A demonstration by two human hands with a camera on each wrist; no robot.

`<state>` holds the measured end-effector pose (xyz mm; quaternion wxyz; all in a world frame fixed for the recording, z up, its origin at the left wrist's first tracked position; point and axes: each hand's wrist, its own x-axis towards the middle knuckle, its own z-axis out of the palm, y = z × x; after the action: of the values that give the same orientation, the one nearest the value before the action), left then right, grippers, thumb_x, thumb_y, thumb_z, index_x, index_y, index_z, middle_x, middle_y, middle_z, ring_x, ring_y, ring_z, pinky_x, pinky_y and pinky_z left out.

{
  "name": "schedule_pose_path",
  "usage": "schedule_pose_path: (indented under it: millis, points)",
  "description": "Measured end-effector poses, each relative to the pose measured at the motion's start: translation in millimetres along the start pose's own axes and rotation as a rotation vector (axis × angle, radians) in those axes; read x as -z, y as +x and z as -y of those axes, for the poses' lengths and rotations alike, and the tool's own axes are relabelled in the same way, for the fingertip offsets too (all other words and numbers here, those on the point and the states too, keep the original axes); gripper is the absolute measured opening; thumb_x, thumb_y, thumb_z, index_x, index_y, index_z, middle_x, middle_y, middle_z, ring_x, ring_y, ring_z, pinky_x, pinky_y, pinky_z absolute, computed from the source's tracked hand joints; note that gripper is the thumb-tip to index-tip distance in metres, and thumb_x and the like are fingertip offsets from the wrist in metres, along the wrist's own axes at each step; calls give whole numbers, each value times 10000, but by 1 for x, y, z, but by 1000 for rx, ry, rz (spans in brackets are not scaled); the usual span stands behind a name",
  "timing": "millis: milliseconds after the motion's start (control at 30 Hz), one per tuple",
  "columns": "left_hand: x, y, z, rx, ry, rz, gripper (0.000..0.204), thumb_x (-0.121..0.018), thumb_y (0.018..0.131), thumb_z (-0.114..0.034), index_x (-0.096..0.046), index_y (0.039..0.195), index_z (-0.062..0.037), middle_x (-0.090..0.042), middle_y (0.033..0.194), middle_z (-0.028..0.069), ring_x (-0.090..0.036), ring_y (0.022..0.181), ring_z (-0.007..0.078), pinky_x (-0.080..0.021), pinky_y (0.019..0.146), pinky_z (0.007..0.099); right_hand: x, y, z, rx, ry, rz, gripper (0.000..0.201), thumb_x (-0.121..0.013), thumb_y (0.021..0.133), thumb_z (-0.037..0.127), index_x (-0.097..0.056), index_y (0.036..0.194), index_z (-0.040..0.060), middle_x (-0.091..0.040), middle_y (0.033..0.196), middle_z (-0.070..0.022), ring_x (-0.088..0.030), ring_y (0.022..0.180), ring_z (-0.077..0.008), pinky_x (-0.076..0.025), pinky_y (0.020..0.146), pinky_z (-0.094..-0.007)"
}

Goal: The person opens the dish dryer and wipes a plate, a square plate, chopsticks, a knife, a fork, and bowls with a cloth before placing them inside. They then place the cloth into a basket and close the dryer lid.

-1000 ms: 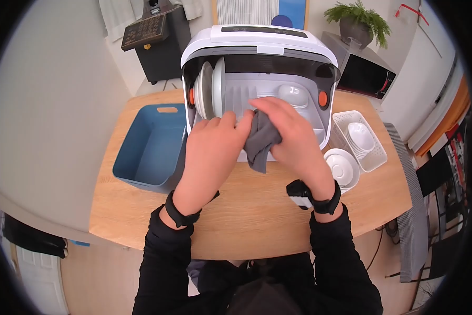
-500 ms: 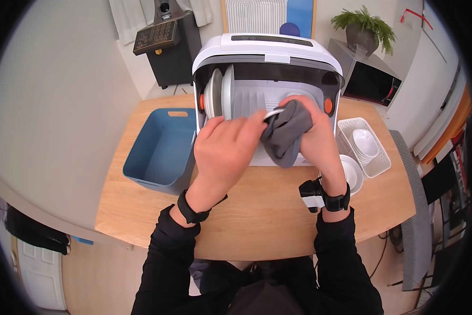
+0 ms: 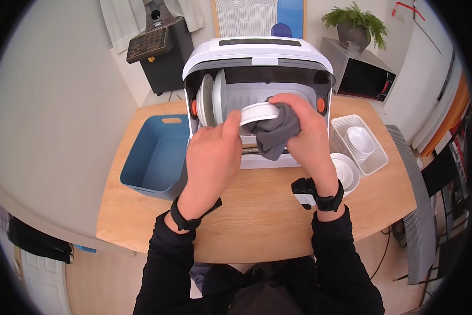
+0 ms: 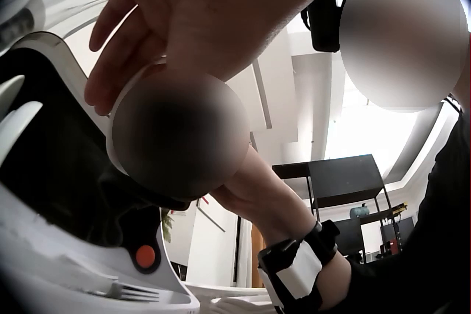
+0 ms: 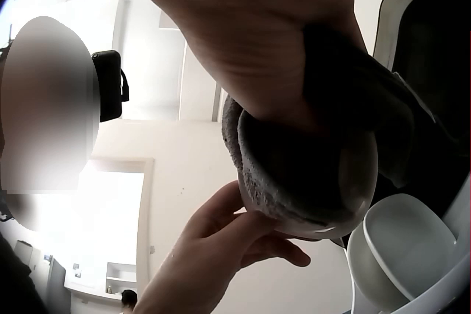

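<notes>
White bowl (image 3: 258, 112), gray cloth (image 3: 277, 137), both held up.
I see the left hand (image 3: 212, 156) pinching the bowl, the right hand (image 3: 308, 137) gripping the cloth against it, before the cabinet (image 3: 267, 50) at the bench's (image 3: 257, 215) far edge.

Cloth (image 3: 276, 135) partly hides white bowl (image 3: 260, 112); wall picture (image 3: 246, 20) cropped.

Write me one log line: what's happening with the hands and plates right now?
left hand: grips white bowl | right hand: holds gray cloth against bowl | plates: upright in white machine
</notes>
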<state>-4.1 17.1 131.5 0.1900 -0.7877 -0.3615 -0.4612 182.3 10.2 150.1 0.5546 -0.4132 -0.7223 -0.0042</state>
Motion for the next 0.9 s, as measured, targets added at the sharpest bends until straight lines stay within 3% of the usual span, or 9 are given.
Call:
schedule_pose_path:
  millis: [67,167,267,367,500,567,667,767,900]
  points:
    - [7,3,2,-28,87,9,332,-617,812,23,-572,1133,-48,-572,654,92,-561,593,277,-452,610,362,-4,-1,3,158,-95,-29,486,-701,616,-72,-627,1053,126,-654,992,-84,-643,894,-305,-519,720,-347]
    - [12,3,5,-102,275,-13,358,-658,745,-27,-586,1091,-81,-543,677,16,-572,629,181,-462,675,290,-10,-6,10,232,-245,-50,509,-702,599,-67,-635,1063,131,-648,1011,-86,-642,896,-304,-523,712,-360]
    - [14,3,9,-153,335,-35,348,-673,761,-54,-597,1099,-90,-576,725,4,-584,647,158,-473,723,291,-15,-8,15,267,-293,-83,539,-691,581,-91,-639,1067,135,-641,1029,-106,-634,894,-328,-531,717,-352]
    - [13,5,9,-131,119,-146,357,-657,820,-18,-595,1167,-72,-665,815,36,-594,665,207,-474,771,327,-13,-6,4,163,-74,-125,537,-695,596,-116,-636,1072,127,-647,1051,-87,-646,928,-275,-521,780,-305]
    - [8,4,6,85,-151,-39,382,-648,844,-33,-578,1214,-94,-677,806,20,-613,673,205,-453,858,352,-6,-1,1,-137,436,-180,458,-715,683,-102,-621,1086,95,-644,1057,-16,-590,1008,-137,-447,901,-264]
    - [-2,-2,4,159,-293,20,401,-638,848,-24,-569,1234,-108,-674,783,12,-619,674,207,-445,882,361,-4,0,1,-98,385,-170,486,-711,662,-109,-624,1090,104,-651,1066,-38,-608,1007,-162,-459,895,-272]
    - [-6,-3,3,78,-127,-75,398,-635,838,-36,-559,1220,-116,-623,695,6,-621,678,205,-447,891,385,2,-2,4,43,112,-138,511,-716,629,-95,-638,1087,118,-656,1082,-75,-634,991,-216,-489,858,-290]
    - [4,2,-1,38,75,-42,389,-623,836,-17,-560,1210,-105,-622,706,12,-614,676,204,-453,884,379,-1,-4,2,237,-163,-149,514,-724,604,-60,-657,1075,132,-655,1096,-102,-646,968,-279,-520,804,-321]
    - [-2,-2,5,36,10,-32,406,-622,829,3,-564,1215,-111,-634,733,26,-617,701,205,-457,876,361,-7,-3,0,358,-273,-199,478,-736,609,-20,-671,1054,141,-655,1104,-97,-650,952,-302,-534,775,-351]
